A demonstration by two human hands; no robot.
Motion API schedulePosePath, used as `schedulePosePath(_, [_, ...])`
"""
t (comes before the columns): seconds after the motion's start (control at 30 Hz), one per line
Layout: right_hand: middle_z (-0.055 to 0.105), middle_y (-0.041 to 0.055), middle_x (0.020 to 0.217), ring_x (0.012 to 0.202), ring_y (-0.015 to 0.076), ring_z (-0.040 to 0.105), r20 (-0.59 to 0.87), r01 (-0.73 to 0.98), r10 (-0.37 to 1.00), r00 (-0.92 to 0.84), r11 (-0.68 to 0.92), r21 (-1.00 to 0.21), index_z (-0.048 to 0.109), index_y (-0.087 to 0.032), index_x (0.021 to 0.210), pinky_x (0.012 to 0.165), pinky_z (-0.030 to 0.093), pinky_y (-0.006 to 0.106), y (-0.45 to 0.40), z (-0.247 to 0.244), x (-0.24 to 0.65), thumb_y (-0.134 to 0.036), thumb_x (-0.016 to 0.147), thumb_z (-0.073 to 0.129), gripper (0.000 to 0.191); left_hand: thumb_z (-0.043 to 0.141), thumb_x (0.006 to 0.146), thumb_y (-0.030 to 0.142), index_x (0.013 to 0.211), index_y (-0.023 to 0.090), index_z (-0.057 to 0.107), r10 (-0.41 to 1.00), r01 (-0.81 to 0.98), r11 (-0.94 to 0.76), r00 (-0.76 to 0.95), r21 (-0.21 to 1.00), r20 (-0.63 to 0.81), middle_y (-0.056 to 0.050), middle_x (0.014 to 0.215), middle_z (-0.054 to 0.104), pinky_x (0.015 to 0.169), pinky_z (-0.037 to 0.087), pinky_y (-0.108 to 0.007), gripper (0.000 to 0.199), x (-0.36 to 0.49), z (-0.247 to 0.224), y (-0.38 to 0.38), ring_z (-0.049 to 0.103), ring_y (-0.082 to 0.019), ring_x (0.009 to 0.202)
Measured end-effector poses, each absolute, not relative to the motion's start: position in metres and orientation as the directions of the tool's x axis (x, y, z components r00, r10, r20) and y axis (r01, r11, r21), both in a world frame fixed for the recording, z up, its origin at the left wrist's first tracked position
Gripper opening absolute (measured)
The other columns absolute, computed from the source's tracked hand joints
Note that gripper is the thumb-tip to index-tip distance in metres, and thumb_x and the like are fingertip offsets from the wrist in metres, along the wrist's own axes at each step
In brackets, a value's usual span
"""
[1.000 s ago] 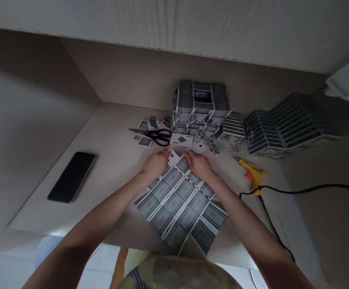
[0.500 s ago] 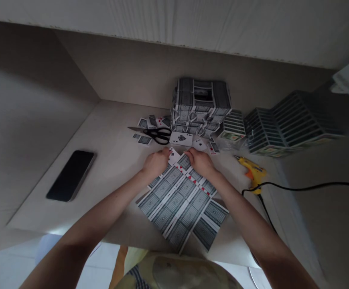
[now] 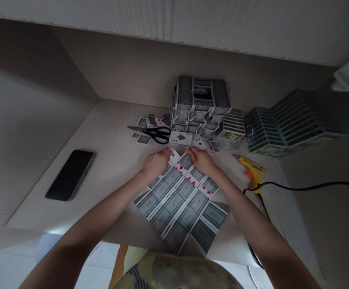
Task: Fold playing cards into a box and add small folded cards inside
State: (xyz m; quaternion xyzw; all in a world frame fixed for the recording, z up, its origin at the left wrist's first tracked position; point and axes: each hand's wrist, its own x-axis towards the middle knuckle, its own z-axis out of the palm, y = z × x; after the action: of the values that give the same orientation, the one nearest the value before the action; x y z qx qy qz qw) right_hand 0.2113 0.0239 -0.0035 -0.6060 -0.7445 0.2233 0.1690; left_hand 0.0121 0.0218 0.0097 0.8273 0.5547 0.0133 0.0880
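A panel of joined playing cards (image 3: 176,204), mostly grey-patterned backs up, lies at a slant on the desk in front of me. A strip with red hearts shows across its upper right part. At its far corner, my left hand (image 3: 157,163) is closed with the fingers on a spade card (image 3: 173,155). My right hand (image 3: 202,160) pinches the edge of a back-up card (image 3: 185,161) just beside it. Two side flaps of cards (image 3: 210,225) stick out at the panel's near right. The fingertips partly cover the card edges.
Behind lie black-handled scissors (image 3: 159,133), an ace of spades (image 3: 180,138) and cut card pieces (image 3: 143,139). A box built of cards (image 3: 201,105) stands behind them, with card racks (image 3: 293,122) to the right. A yellow glue gun (image 3: 254,171) trails a black cable. At left rests a phone (image 3: 70,175).
The heart-marked strip shows a little wider as the upper right row of cards has tilted slightly away from the panel. Both hands keep their hold and have barely moved.
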Motion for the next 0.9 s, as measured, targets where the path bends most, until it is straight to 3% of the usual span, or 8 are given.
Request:
schedulePosePath(0.13, [0.063, 0.0003, 0.075, 0.069, 0.0147, 0.056, -0.137, 0.491, 0.933, -0.333, 0.048, -0.87, 0.059, -0.016, 0.083, 0.062, 0.041, 0.023, 0.026, -0.007, 0.219, -0.043, 0.072, 0.062, 0.029, 0.021, 0.093, 0.037, 0.101, 0.013, 0.052, 0.923, 0.918, -0.367, 0.38, 0.152, -0.067, -0.012, 0.086, 0.065, 0.059, 0.042, -0.03, 0.04, 0.013, 0.013, 0.019, 0.064, -0.023, 0.076])
schedulePosePath(0.27, [0.063, 0.0001, 0.083, 0.078, 0.0162, 0.057, -0.221, 0.321, 0.869, -0.442, -0.077, -0.944, 0.059, -0.016, 0.086, 0.069, 0.044, 0.025, 0.026, -0.006, 0.223, -0.034, 0.065, 0.068, 0.029, 0.027, 0.092, 0.037, 0.094, 0.015, 0.054, 0.898, 0.871, -0.41, 0.437, 0.272, -0.047, -0.008, 0.086, 0.066, 0.059, 0.04, -0.026, 0.035, 0.01, 0.019, 0.024, 0.062, -0.019, 0.076])
schedulePosePath(0.4, [0.063, 0.0001, 0.086, 0.083, 0.0159, 0.058, -0.15, 0.323, 0.877, -0.457, 0.007, -0.947, 0.059, -0.016, 0.088, 0.077, 0.043, 0.027, 0.023, 0.001, 0.222, -0.027, 0.069, 0.063, 0.022, 0.032, 0.091, 0.028, 0.085, 0.017, 0.057, 0.826, 0.771, -0.495, 0.561, 0.401, -0.058, -0.004, 0.08, 0.065, 0.059, 0.038, -0.023, 0.027, 0.006, 0.032, 0.03, 0.06, -0.015, 0.071])
schedulePosePath(0.6, [0.064, 0.001, 0.083, 0.083, 0.0147, 0.058, -0.065, 0.52, 0.866, -0.496, 0.236, -0.821, 0.059, -0.017, 0.089, 0.073, 0.041, 0.024, 0.013, 0.024, 0.21, -0.016, 0.078, 0.049, 0.014, 0.042, 0.082, 0.019, 0.09, 0.019, 0.061, 0.796, 0.792, -0.565, 0.597, 0.231, -0.099, -0.005, 0.087, 0.067, 0.061, 0.04, -0.026, 0.021, 0.011, 0.053, 0.022, 0.062, -0.019, 0.077])
schedulePosePath(0.9, [0.064, 0.0032, 0.08, 0.076, 0.0153, 0.058, -0.102, 0.673, 0.857, -0.505, 0.317, -0.668, 0.058, -0.017, 0.086, 0.064, 0.037, 0.022, 0.009, 0.041, 0.197, -0.011, 0.076, 0.049, 0.014, 0.041, 0.08, 0.015, 0.098, 0.018, 0.061, 0.751, 0.765, -0.636, 0.644, 0.102, -0.145, -0.007, 0.086, 0.068, 0.062, 0.042, -0.029, 0.027, 0.021, 0.063, 0.019, 0.063, -0.021, 0.077])
